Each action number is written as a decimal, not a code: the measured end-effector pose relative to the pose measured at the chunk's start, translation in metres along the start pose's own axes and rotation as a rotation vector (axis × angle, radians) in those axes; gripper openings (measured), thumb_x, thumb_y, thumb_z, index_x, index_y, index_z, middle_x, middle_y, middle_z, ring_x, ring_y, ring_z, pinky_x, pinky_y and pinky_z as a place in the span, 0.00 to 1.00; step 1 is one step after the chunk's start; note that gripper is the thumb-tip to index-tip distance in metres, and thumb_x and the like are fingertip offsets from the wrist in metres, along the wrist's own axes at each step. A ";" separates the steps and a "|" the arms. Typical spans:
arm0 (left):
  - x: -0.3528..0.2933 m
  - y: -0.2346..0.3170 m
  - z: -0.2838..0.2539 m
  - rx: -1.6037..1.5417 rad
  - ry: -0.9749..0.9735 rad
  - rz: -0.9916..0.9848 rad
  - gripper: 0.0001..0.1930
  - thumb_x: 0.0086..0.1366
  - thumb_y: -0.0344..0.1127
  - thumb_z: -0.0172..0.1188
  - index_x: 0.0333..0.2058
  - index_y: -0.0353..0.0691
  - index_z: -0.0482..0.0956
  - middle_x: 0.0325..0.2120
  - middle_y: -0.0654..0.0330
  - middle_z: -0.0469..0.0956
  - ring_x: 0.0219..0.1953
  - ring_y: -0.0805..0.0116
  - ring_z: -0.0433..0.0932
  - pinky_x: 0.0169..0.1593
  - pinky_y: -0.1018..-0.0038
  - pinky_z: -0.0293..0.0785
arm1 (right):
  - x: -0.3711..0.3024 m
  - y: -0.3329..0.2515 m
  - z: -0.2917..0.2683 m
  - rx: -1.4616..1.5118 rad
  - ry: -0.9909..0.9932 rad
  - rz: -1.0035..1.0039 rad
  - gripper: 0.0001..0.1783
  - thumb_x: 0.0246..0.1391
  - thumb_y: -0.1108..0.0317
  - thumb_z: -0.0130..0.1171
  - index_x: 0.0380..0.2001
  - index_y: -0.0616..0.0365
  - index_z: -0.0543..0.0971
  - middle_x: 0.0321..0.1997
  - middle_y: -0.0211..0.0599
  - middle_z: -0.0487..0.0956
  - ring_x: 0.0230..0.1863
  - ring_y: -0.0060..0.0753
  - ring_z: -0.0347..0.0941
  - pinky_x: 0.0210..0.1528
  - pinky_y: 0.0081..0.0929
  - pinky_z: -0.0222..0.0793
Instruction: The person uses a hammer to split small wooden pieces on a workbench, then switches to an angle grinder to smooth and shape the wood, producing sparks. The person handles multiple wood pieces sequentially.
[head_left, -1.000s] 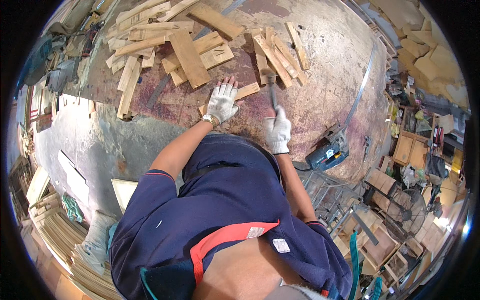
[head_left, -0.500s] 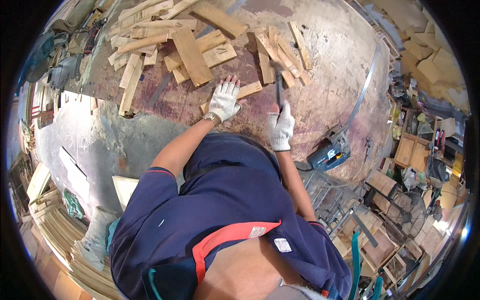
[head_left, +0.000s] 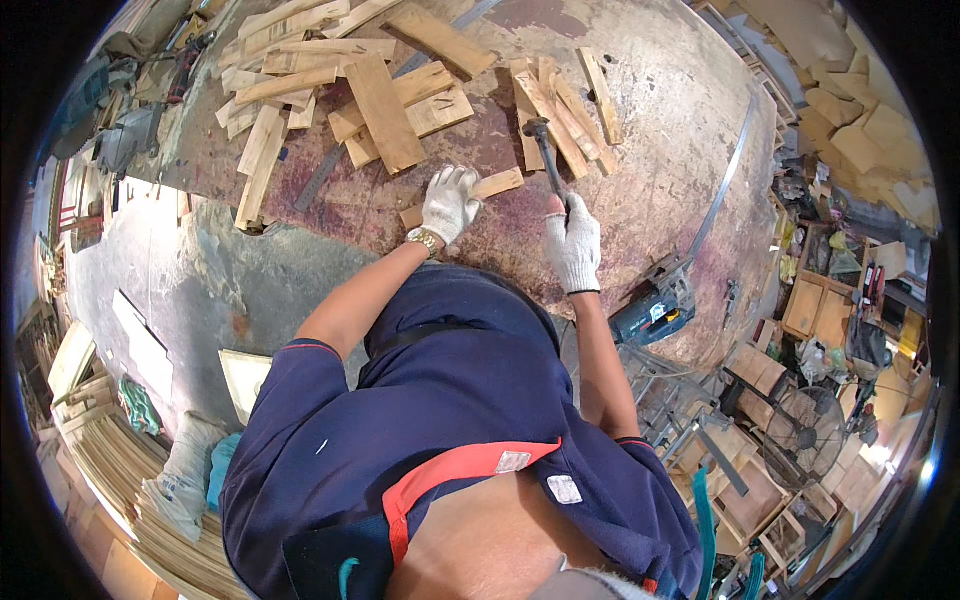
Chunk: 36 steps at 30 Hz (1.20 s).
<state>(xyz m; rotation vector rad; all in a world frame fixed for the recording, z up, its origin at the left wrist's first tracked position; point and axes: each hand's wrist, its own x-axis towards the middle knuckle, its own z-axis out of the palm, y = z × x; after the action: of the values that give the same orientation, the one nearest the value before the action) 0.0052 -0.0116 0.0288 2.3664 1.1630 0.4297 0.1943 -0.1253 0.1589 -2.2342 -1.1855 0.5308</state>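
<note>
One short wooden strip [head_left: 498, 184] lies on the tabletop [head_left: 650, 200] beneath the gloved left hand [head_left: 450, 205], whose fingers curl down onto it; it looks light, stiff and dry, best pinned by its long edges. To that hand's right, the gloved right hand [head_left: 573, 245] is wrapped round the handle of a hammer [head_left: 550, 163], probably head-heavy.

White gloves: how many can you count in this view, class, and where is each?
2: one on the left hand, over a short wooden strip; one on the right hand, gripping the hammer. Others may be hidden.
</note>
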 end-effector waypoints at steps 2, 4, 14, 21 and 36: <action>-0.001 0.005 0.001 0.003 0.066 0.009 0.23 0.57 0.42 0.70 0.51 0.45 0.79 0.47 0.52 0.77 0.57 0.48 0.73 0.61 0.54 0.67 | -0.002 0.001 -0.001 0.004 -0.024 0.000 0.25 0.69 0.47 0.53 0.44 0.62 0.78 0.22 0.56 0.77 0.27 0.62 0.78 0.30 0.50 0.69; -0.001 0.004 0.000 0.053 -0.021 0.000 0.24 0.57 0.42 0.70 0.53 0.46 0.78 0.44 0.51 0.76 0.55 0.46 0.73 0.60 0.53 0.68 | -0.004 0.003 -0.001 -0.002 -0.036 -0.028 0.24 0.68 0.47 0.53 0.43 0.61 0.78 0.22 0.55 0.77 0.26 0.61 0.77 0.30 0.49 0.69; -0.001 0.013 0.014 0.071 -0.053 -0.047 0.20 0.63 0.41 0.66 0.50 0.43 0.72 0.44 0.53 0.77 0.49 0.52 0.78 0.53 0.57 0.74 | -0.020 0.009 0.005 -0.043 -0.048 0.013 0.23 0.68 0.48 0.53 0.46 0.60 0.78 0.20 0.55 0.76 0.25 0.60 0.78 0.28 0.51 0.68; -0.003 0.011 0.016 0.077 -0.025 0.030 0.20 0.60 0.39 0.66 0.49 0.44 0.72 0.43 0.54 0.78 0.48 0.55 0.79 0.50 0.60 0.76 | -0.043 0.048 0.021 -0.320 -0.181 0.082 0.20 0.68 0.49 0.52 0.43 0.56 0.78 0.22 0.55 0.79 0.27 0.64 0.79 0.31 0.57 0.71; 0.000 0.007 0.018 0.092 -0.078 0.002 0.25 0.57 0.37 0.69 0.52 0.44 0.72 0.48 0.53 0.77 0.52 0.53 0.78 0.54 0.59 0.75 | -0.052 0.048 0.031 -0.232 -0.106 0.119 0.19 0.69 0.50 0.52 0.41 0.56 0.78 0.22 0.56 0.78 0.27 0.64 0.78 0.29 0.55 0.69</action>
<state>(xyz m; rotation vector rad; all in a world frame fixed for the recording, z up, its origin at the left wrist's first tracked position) 0.0183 -0.0204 0.0175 2.4394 1.1681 0.2875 0.1785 -0.1823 0.1093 -2.5134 -1.2269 0.5915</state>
